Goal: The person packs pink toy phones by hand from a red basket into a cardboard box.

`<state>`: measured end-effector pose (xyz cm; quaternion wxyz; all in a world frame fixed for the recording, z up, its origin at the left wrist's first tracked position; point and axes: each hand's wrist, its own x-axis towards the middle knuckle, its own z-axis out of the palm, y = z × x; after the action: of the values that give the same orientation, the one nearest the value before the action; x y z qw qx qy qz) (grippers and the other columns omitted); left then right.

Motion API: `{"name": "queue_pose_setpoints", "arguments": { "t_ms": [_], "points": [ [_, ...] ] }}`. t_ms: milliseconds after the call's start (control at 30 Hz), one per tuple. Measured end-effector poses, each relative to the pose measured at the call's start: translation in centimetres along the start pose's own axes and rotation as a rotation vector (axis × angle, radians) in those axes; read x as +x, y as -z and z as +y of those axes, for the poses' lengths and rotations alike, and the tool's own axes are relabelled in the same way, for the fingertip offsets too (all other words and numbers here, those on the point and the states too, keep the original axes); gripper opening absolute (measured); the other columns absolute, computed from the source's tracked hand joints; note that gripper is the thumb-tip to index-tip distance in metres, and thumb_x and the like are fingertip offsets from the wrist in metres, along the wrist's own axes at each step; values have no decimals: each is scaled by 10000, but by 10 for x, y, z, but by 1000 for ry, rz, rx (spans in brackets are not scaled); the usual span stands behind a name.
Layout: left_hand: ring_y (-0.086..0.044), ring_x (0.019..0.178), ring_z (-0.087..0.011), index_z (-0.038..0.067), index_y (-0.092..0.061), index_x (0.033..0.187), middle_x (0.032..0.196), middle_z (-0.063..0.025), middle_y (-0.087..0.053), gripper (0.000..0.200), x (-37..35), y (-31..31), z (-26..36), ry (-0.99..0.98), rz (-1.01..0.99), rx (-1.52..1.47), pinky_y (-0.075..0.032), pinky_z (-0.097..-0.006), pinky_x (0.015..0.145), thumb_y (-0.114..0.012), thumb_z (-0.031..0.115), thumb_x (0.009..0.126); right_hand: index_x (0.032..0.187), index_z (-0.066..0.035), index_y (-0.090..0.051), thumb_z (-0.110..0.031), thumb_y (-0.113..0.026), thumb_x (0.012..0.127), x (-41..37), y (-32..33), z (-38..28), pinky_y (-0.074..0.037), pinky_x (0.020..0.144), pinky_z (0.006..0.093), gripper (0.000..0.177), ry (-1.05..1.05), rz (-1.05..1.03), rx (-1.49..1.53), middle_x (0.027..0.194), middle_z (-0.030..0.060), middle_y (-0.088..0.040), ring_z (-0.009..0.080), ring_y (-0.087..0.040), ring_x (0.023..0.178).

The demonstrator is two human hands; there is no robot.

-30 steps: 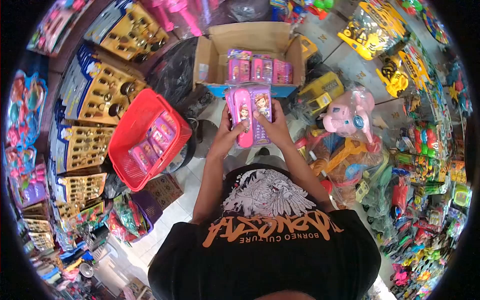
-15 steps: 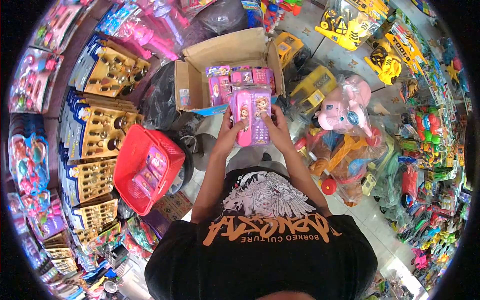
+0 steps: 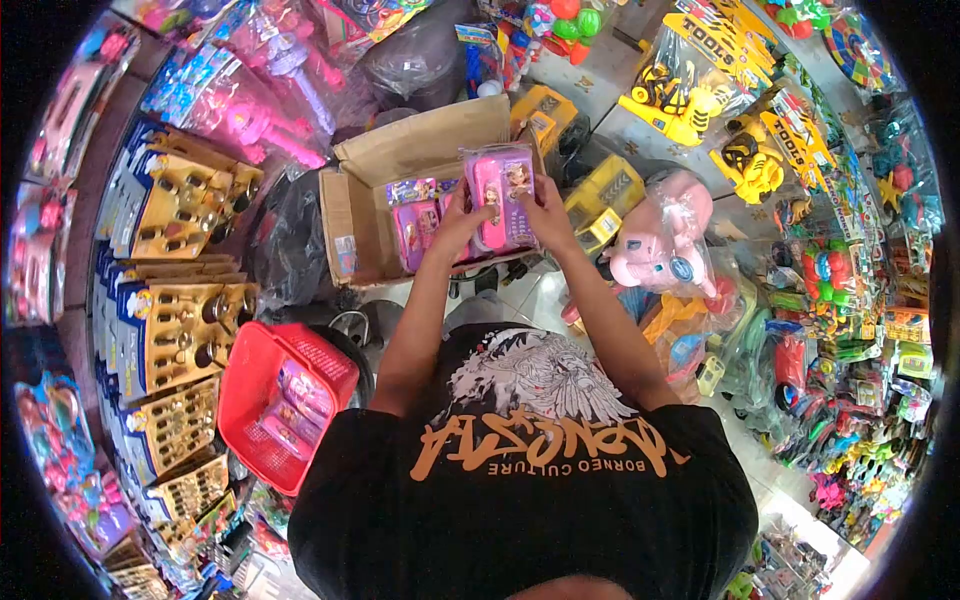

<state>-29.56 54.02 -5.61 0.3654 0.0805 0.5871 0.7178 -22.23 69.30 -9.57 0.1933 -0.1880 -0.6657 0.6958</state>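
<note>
Left hand [image 3: 458, 222] and right hand [image 3: 546, 216] grip a plastic-wrapped pink-and-purple toy pack [image 3: 502, 190] from either side, thumbs on its front. It is held over the right part of an open cardboard box [image 3: 420, 145]; whether it touches the box cannot be told. Hands and pack partly hide the pink packets [image 3: 408, 228] inside. Glare blurs the pack's print. Fingers beneath are hidden. At left, a red basket [image 3: 243, 385] holds more pink packets.
</note>
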Motion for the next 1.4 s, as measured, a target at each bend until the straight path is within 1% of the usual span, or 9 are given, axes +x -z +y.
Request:
{"name": "queue_pose_setpoints", "arguments": {
  "t_ms": [300, 367, 567, 633, 767, 833, 1167, 1233, 1400],
  "points": [
    [-474, 1118, -221, -10, -199, 1401, 1253, -127, -469, 841, 41, 7, -32, 203, -7, 110, -382, -309, 954, -679, 120, 722, 1245, -3, -392, -195, -604, 857, 20, 8, 56, -427, 869, 295, 482, -198, 27, -292, 1095, 134, -567, 178, -539, 1000],
    [-478, 1112, -222, -9, -217, 1390, 1247, -127, -471, 811, 46, 13, -71, 193, -35, 144, -386, -310, 951, -674, 124, 733, 1282, 15, -365, -251, -640, 826, 13, -5, 4, -407, 927, 327, 596, -529, -72, -604, 1151, 165, -546, 232, -535, 1058],
    [-472, 1120, -226, -7, -270, 1356, 1237, -134, -471, 714, 43, 7, -97, 78, 37, 249, -377, -316, 965, -655, 136, 772, 1354, 66, -182, -266, -659, 804, -3, -4, 51, -346, 1002, 347, 801, -354, -61, -477, 1256, 239, -453, 298, -465, 1173],
    [-455, 1146, -237, -9, -255, 1367, 1268, -150, -444, 730, 50, 5, -104, 27, 168, 448, -364, -328, 979, -657, 121, 772, 1356, 68, -183, -245, -651, 806, -6, -8, 55, -327, 1016, 357, 787, -58, 51, -539, 1276, 262, -419, 327, -420, 1215],
    [-425, 1181, -251, -13, -224, 1384, 1298, -171, -411, 797, 59, 11, -106, -105, -2, 308, -349, -348, 997, -688, 140, 754, 1349, 73, -225, -270, -642, 809, -20, -13, 37, -316, 1021, 365, 763, -26, -15, -650, 1292, 284, -385, 353, -374, 1248],
    [-416, 1191, -304, -12, -169, 1406, 1287, -202, -411, 865, 50, 6, -99, -153, 60, 424, -332, -387, 1012, -701, 134, 740, 1359, 35, -257, -387, -639, 786, -28, -15, 20, -170, 1077, 511, 807, -209, -102, -747, 1382, 379, -187, 528, -166, 1298],
    [-85, 1379, -365, 30, 77, 1433, 1481, -251, -54, 920, 66, 18, -149, -436, -59, 657, -111, -393, 1115, -588, 286, 852, 1393, 37, -224, -494, -538, 839, -40, -25, 23, -169, 1094, 470, 829, -247, -156, -575, 1418, 305, -223, 473, -154, 1332],
    [-55, 1385, -348, 44, 80, 1436, 1487, -241, -33, 869, 55, 14, -130, -158, -104, 513, -88, -386, 1119, -550, 249, 874, 1395, 42, -218, -474, -539, 847, -40, -25, 28, -173, 1097, 456, 818, -235, -142, -527, 1417, 281, -256, 463, -184, 1328],
    [-90, 1383, -322, 34, 62, 1438, 1485, -238, -72, 891, 57, 16, -115, -82, -112, 452, -117, -338, 1114, -567, 281, 858, 1382, 40, -258, -406, -553, 871, -35, -14, 18, -201, 1090, 396, 740, -129, -185, -467, 1397, 263, -313, 375, -251, 1329]
  ]
}}
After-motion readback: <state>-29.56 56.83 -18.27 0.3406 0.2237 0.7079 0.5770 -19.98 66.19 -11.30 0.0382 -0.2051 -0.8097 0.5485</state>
